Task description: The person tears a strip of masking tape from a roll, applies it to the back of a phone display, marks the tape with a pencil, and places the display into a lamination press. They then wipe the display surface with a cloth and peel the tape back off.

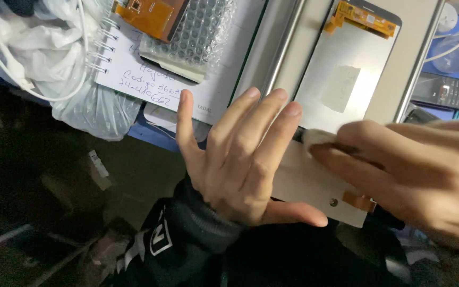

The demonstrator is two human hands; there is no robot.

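My left hand (240, 154) is spread, fingers apart, with the thumb hooked under the near edge of a flat silver phone screen panel (314, 183) that it steadies. My right hand (415, 170) comes in from the right and pinches a small white wad (317, 137), pressed on the panel's surface. A short orange flex tab (358, 201) sticks out at the panel's near right corner. A black sleeve with white markings (187, 244) covers my left wrist.
A second screen panel (341, 69) with an orange flex cable lies in a metal frame beyond. A spiral notepad (150, 69), a bubble-wrapped part (197, 37), a white plastic bag with cable (49, 58) and a dark keypad phone (442, 91) surround it.
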